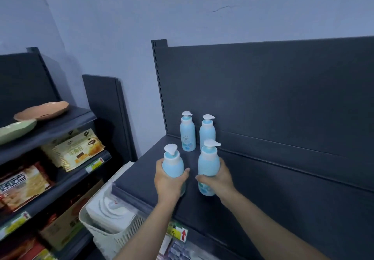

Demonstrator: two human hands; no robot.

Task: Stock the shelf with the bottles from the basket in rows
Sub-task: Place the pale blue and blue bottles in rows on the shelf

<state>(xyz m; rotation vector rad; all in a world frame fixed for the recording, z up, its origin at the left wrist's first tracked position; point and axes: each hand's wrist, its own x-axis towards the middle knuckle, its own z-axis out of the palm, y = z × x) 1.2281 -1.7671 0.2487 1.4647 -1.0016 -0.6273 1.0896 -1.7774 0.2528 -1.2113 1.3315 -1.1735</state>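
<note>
Gripping left bottle [173,163] with left hand [169,181], right bottle [208,163] with right hand [218,178]; both upright at shelf [273,195] front, just ahead of back pair [188,136]. Likely rigid, slick plastic, hefty if full, tippy. Best held mid-body, never by pump. Basket [113,235] down left.

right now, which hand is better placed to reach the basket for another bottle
Left, probably. The left hand grips its pump bottle nearest the shelf's left end, with the white basket below that forearm; the right hand, gripping the other bottle, would have to cross over.
</note>
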